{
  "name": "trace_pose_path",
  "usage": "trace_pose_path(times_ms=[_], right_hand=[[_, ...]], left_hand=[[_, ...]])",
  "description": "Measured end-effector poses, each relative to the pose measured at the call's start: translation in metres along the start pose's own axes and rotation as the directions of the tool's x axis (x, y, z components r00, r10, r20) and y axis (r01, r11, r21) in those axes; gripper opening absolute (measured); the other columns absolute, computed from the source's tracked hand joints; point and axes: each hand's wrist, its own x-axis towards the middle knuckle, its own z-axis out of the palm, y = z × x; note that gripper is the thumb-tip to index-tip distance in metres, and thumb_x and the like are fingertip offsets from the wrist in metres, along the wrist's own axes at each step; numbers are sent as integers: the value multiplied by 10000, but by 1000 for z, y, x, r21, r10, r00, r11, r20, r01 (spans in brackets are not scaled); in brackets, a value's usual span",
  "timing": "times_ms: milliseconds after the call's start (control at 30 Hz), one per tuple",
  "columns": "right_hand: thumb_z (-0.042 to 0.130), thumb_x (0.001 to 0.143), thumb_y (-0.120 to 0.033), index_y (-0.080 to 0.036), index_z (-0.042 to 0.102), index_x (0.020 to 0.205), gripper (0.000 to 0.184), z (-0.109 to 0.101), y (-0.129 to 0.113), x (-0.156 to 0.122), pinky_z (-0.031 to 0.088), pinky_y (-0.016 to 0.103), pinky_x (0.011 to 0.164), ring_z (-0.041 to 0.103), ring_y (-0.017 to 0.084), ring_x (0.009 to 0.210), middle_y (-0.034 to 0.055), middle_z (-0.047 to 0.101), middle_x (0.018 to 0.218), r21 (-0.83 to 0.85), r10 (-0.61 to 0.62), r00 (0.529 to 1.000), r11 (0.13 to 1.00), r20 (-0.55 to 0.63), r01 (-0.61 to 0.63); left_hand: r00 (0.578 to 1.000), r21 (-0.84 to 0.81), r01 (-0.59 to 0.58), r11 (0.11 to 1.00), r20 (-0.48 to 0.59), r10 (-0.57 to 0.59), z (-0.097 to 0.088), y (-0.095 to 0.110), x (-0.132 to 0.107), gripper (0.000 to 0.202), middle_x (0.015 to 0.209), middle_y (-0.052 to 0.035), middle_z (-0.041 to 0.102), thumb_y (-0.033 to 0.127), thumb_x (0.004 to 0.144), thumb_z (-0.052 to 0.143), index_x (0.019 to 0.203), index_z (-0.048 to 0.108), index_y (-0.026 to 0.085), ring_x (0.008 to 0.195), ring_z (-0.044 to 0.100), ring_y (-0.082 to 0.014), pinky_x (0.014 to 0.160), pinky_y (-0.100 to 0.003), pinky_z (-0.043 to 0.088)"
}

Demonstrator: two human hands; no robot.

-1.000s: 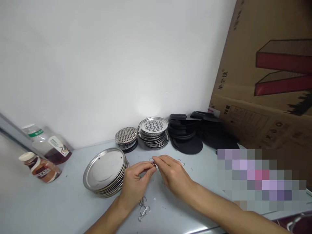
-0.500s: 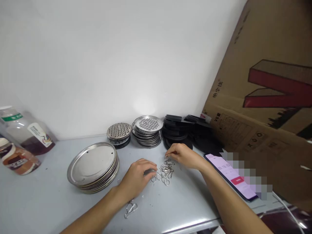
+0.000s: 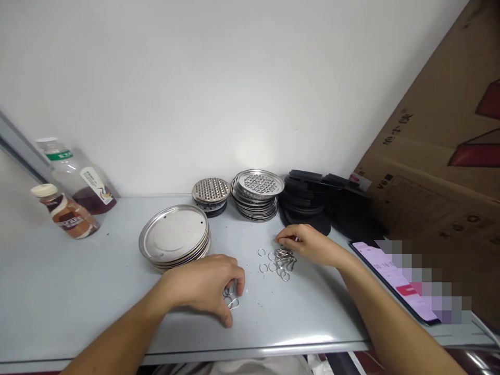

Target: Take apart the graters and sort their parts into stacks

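the left hand (image 3: pixel 205 286) rests half closed on the pale grey table (image 3: pixel 78 291), its fingers curled down over a small tangle of bent silver wire clips (image 3: pixel 231 298). the fingers hide most of the tangle, so i cannot tell whether the hand grips it. the right hand (image 3: pixel 307 243) is closed, thumb and forefinger drawn together, with nothing showing between them. it sits just beside a loose heap of small silver wire rings and clips (image 3: pixel 282 263), which lies at two o'clock from the left hand.

at eleven o'clock from the left hand is a stack of round stainless steel lids (image 3: pixel 174 235). at twelve o'clock, against the white wall (image 3: pixel 195 78), stand two stacks of round perforated steel discs (image 3: pixel 234 188). at twelve o'clock from the right hand is a pile of black rubber rings and discs (image 3: pixel 308 200). a brown cardboard box (image 3: pixel 429 177) leans at two o'clock, and a smartphone with a pink screen (image 3: pixel 386 273), partly blurred, lies at four o'clock. far off at nine o'clock are a clear plastic bottle of dark liquid (image 3: pixel 80 179) and a small brown-labelled bottle (image 3: pixel 64 213).
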Motion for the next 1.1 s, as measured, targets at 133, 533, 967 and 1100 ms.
trace_pose_path(times_ms=[133,533,967,1100], right_hand=[[503,874,-233,-151,756,927,271,3,-3,1,450,282,676,639,179,742,72,737,846,-6,-7,1000,1000,-22,7],[584,875,-293,-143,731,933,218,18,-28,-3,429,225,582,565,116,602,14,657,690,294,-65,998,953,-26,70],[780,737,-351,-159,637,1129,459,52,-40,4,529,304,670,671,150,669,24,665,805,844,-97,995,532,-18,68],[862,627,-288,-144,665,1071,507,60,-44,4,535,306,687,671,154,688,19,675,777,853,-55,997,517,-52,73]], left_hand=[[999,30,41,999,11,-41,5,-6,2,354,874,7,612,320,554,854,871,705,272,825,576,-207,627,-244,389],[987,-401,51,915,-118,-107,3,8,10,174,724,28,588,376,802,656,783,626,206,640,519,-132,557,-232,358],[866,-871,-181,457,-362,-346,14,13,34,266,758,-13,689,407,754,749,826,651,170,746,637,-151,739,-250,492],[834,-862,-210,461,-404,-375,16,15,36,271,723,-13,696,398,718,772,805,659,168,687,649,-157,674,-245,515]])
